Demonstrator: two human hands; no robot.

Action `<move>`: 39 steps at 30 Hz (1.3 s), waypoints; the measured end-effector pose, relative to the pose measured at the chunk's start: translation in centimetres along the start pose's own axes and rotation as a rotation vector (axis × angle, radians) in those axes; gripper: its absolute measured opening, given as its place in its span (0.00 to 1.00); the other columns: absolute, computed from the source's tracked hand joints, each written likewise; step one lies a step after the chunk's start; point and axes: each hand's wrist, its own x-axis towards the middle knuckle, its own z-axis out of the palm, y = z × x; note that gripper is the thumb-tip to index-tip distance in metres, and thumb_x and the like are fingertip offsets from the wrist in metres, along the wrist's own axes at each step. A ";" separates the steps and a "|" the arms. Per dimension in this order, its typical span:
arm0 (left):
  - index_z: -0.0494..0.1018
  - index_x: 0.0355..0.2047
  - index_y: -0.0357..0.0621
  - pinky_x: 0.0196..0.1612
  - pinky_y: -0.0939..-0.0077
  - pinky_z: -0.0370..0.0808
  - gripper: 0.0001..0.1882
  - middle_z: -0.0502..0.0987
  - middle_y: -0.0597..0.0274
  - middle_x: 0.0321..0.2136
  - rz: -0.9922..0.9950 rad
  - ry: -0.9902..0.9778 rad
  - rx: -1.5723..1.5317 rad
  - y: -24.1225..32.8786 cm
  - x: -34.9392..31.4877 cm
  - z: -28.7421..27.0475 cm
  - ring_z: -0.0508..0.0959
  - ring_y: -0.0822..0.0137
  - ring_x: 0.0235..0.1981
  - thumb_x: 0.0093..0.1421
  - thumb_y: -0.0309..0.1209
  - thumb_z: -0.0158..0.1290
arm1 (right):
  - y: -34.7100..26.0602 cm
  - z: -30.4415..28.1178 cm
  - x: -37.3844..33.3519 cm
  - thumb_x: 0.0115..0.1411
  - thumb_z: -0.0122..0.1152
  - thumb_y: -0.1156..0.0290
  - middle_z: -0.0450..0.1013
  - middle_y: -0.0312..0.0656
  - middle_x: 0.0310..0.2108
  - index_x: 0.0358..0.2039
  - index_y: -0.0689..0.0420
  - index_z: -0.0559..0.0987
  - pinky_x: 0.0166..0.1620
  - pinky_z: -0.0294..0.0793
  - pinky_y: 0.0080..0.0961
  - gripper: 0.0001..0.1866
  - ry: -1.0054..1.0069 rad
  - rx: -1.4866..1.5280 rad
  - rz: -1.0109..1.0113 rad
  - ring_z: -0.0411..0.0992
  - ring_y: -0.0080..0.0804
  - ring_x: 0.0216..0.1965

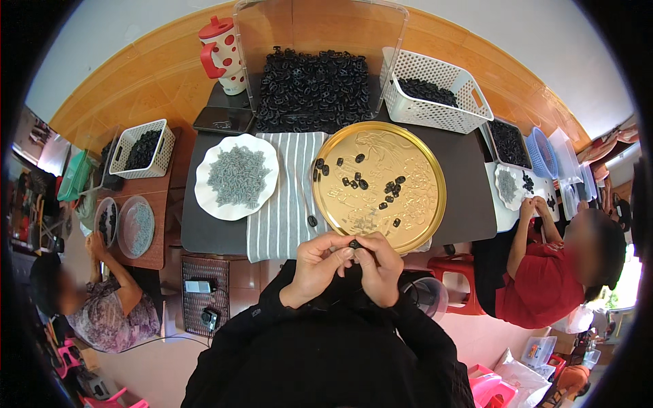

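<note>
Currently, 2 hands meet by the near rim of the gold tray [423, 216]; left hand [318, 265] and right hand [379, 266] pinch 1 small black part [354, 244] between thumbs and fingers; fingertips hide much of it, so I cannot tell whether a grey piece is in there too.

Main risk, as I judge it: the part is tiny, so uneven thumb pressure could pop it loose; the lap just below the grip is in black clothing, where I would struggle to spot it. Risk 2: a forearm pushed forward could jolt the tray and scatter the loose parts [390, 188] beyond the grip; 1 stray part [312, 221] on the striped cloth [275, 239], ahead-left of the grip, could be swept off by a sleeve.

Around: scalloped plate [201, 178] heaped with grey pieces [238, 177], farther left; black heap [313, 88] in a clear bin [320, 30], far ahead; spotted cup [232, 62], ahead-left of that.

In the way: the tray, lying between grip and white basket [435, 120]; 2 co-workers, left [112, 316] and right [541, 289], sit well apart from the grip.
</note>
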 end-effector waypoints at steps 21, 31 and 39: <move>0.76 0.35 0.36 0.29 0.72 0.69 0.08 0.71 0.50 0.26 0.152 0.224 0.967 4.0 1.4 -5.2 0.73 0.58 0.26 0.53 0.21 0.55 | 0.8 -6.3 11.2 0.55 0.59 0.76 0.75 0.37 0.27 0.35 0.66 0.77 0.32 0.69 0.18 0.09 -0.401 -0.184 0.336 0.71 0.20 0.28; 0.76 0.35 0.39 0.30 0.61 0.69 0.10 0.68 0.52 0.26 0.287 0.165 1.389 2.7 2.3 -3.9 0.72 0.51 0.29 0.50 0.23 0.56 | 0.2 -4.6 7.7 0.48 0.58 0.78 0.68 0.48 0.26 0.31 0.63 0.75 0.34 0.71 0.36 0.08 -0.571 -0.659 -0.156 0.70 0.47 0.30; 0.74 0.31 0.37 0.29 0.59 0.69 0.07 0.70 0.51 0.27 0.273 0.156 1.355 3.2 1.9 -4.3 0.73 0.48 0.29 0.49 0.21 0.56 | 0.6 0.1 8.2 0.43 0.54 0.76 0.69 0.48 0.25 0.24 0.62 0.71 0.34 0.71 0.33 0.06 -0.735 -0.846 -0.425 0.70 0.45 0.31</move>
